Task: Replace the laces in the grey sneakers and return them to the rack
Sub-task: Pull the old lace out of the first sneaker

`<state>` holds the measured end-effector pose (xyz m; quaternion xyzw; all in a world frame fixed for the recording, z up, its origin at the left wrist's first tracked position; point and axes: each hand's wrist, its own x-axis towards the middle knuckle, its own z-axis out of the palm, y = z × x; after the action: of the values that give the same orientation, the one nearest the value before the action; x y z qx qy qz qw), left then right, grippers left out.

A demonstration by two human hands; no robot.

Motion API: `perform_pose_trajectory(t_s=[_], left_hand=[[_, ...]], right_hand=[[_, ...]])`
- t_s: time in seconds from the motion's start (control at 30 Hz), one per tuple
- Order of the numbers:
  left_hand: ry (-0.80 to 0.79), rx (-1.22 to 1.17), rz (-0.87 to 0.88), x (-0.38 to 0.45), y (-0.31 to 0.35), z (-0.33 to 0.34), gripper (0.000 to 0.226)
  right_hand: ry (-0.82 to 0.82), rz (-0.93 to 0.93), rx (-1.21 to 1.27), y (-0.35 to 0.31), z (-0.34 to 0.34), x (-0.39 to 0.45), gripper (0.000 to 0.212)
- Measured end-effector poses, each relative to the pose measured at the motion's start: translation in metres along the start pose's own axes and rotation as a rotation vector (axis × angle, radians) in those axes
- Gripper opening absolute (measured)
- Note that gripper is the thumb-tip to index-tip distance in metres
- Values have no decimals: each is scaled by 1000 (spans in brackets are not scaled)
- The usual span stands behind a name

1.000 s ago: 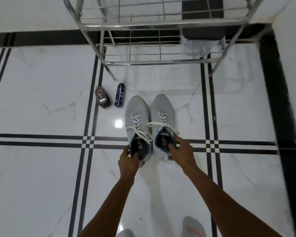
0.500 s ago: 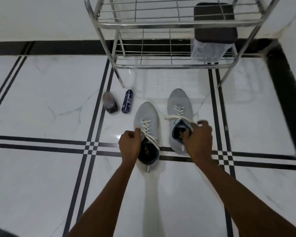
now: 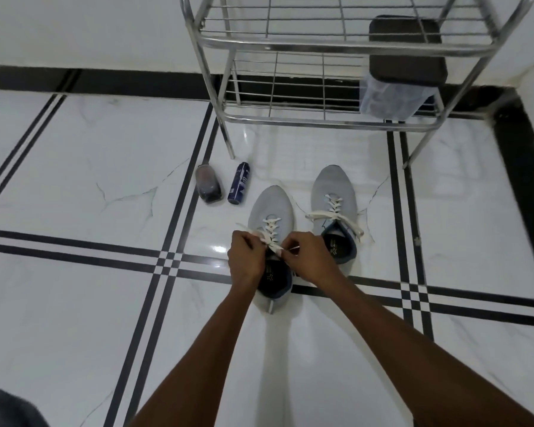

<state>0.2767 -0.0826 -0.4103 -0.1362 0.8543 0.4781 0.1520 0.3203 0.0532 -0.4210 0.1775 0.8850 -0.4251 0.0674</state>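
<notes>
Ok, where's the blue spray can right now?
In the head view the spray can lies on the floor left of the sneakers, beside a small dark bottle, just in front of the rack's left leg.

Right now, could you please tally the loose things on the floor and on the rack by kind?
Sneakers: 2, left one with both hands, left and right, on its lace, right one beside it.
Blue can: 1.
Dark bottle: 1.
Dark pad on rack: 1.
Clear bag under the pad: 1.
Total: 6.
</notes>
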Motion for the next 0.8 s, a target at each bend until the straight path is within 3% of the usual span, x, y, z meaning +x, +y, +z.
perform_pose_trajectory(t_s=[0.27, 0.43, 0.63, 0.8], left_hand=[[20, -49, -62, 2, 1, -11, 28], [38, -73, -131, -2, 6, -16, 30], [75, -221, -33, 11, -21, -2, 34], [-76, -209, 171, 9, -33, -7, 33]], right_hand=[[-90, 66, -73, -14, -17, 8, 23], [-253, 91, -79, -21, -23, -3, 35], [-100, -3, -9, -3, -5, 1, 16], [-52, -21, 54, 7, -1, -5, 17]])
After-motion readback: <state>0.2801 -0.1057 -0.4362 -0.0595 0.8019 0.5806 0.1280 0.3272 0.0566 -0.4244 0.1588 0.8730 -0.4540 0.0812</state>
